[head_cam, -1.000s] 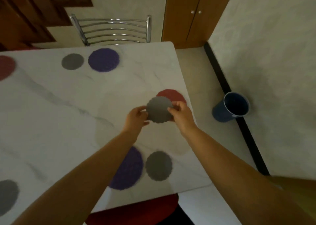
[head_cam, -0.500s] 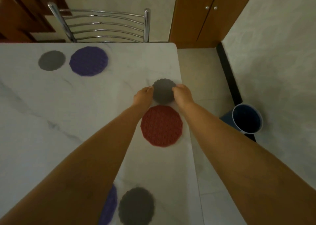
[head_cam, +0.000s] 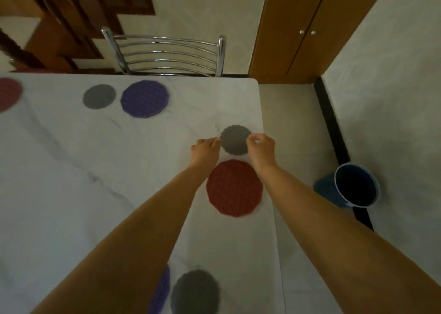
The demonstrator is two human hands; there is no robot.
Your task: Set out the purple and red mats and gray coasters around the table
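Observation:
A small gray coaster (head_cam: 235, 139) lies flat on the white marble table (head_cam: 71, 170) near its right edge, just beyond a red mat (head_cam: 235, 188). My left hand (head_cam: 206, 150) pinches the coaster's left rim and my right hand (head_cam: 261, 146) pinches its right rim. Farther back sit a purple mat (head_cam: 144, 99) and a second gray coaster (head_cam: 99, 96) side by side. Another red mat (head_cam: 8, 94) is cut off at the far left. Close to me lies a third gray coaster (head_cam: 195, 292), beside a purple mat (head_cam: 163, 287) mostly hidden under my left forearm.
A chrome-backed chair (head_cam: 164, 56) stands at the table's far side. A blue bucket (head_cam: 353, 186) sits on the floor to the right, against the wall. A wooden cabinet (head_cam: 298, 27) fills the far corner. The table's right edge runs just right of the red mat.
Both hands carried the gray coaster from above the red mat to the far side of it and lowered it onto the table. My view has shifted forward.

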